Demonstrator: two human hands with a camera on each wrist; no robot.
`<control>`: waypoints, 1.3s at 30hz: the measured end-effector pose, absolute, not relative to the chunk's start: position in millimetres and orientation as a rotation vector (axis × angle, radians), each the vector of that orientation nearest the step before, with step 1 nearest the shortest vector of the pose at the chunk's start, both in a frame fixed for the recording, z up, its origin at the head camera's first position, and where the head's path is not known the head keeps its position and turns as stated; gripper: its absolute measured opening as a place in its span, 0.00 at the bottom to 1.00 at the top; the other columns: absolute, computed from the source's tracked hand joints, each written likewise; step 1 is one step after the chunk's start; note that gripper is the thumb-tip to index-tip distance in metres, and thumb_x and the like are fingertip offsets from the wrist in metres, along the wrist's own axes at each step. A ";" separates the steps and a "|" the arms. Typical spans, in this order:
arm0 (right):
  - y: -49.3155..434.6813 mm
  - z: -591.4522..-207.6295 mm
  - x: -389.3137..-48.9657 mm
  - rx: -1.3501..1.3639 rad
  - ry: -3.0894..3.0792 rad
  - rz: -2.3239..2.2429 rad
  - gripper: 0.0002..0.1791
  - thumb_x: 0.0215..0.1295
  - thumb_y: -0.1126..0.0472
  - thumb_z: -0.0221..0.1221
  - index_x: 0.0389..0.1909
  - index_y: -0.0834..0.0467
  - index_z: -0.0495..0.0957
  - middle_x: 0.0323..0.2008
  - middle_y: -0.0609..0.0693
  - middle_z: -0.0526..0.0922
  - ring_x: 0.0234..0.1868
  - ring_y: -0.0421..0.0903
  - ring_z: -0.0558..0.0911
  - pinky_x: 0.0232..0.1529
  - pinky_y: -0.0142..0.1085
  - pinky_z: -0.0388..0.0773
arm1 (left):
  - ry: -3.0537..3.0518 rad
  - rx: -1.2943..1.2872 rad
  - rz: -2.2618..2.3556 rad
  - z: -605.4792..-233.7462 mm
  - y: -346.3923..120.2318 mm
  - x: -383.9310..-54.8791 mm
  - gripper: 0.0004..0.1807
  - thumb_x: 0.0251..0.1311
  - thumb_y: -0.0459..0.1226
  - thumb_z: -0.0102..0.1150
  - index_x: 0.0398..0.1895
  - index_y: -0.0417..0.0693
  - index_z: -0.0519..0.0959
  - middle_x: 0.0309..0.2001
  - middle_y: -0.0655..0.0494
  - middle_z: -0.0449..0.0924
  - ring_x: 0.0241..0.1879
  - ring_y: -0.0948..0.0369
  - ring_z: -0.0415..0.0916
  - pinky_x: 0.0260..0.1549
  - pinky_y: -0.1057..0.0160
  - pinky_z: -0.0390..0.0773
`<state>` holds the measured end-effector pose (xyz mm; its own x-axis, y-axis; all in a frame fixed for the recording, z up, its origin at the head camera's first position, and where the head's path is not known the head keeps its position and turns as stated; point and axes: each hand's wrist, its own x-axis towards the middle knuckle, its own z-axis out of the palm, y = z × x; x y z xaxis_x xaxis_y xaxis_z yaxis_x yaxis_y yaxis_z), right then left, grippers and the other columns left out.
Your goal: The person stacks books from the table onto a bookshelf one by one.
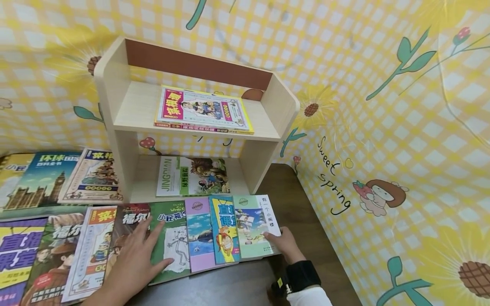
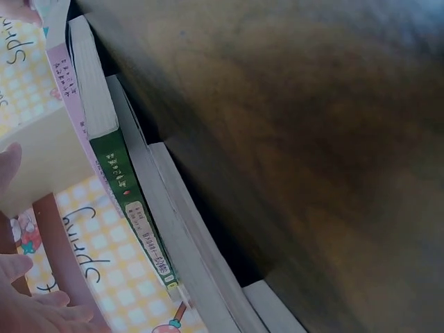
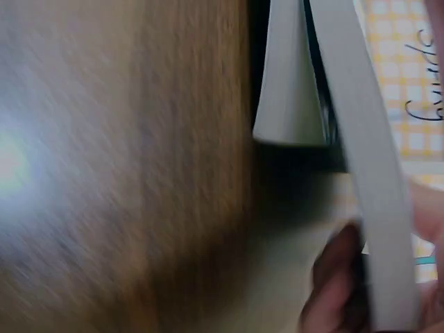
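Gripping rightmost book [image 1: 250,227], right hand [image 1: 287,245]

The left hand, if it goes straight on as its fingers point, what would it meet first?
The left hand would probably meet the lower shelf, just beyond the green book; hand height is unclear, so perhaps the book on that shelf instead.

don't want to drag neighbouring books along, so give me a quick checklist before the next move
1. Right hand grips end book: ok, at its right edge.
2. End book clear of blue book: not ok, it covers part of the blue cover's title.
3. Left hand off green book: cannot tell; it lies over it, contact unclear.
4. Bare board on lower shelf: ok, on both sides of its book.
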<state>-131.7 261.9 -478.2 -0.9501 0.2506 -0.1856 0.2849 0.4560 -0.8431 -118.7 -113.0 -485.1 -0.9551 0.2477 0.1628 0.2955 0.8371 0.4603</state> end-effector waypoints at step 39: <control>200.1 -451.0 -153.6 -0.139 1.965 -1.625 0.24 0.71 0.59 0.54 0.66 0.61 0.69 0.41 0.59 0.84 0.35 0.51 0.86 0.36 0.41 0.84 | -2.992 -0.549 -1.496 -449.9 -133.8 -134.7 0.72 0.32 0.48 0.81 0.78 0.48 0.40 0.70 0.28 0.52 0.61 0.32 0.62 0.47 0.42 0.75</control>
<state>-153.6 200.1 -451.0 -0.8266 -0.4295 -0.3637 0.2765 0.2528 -0.9271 -134.7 -133.8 -449.9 -0.9178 0.3897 -0.0759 0.1730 0.5647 0.8069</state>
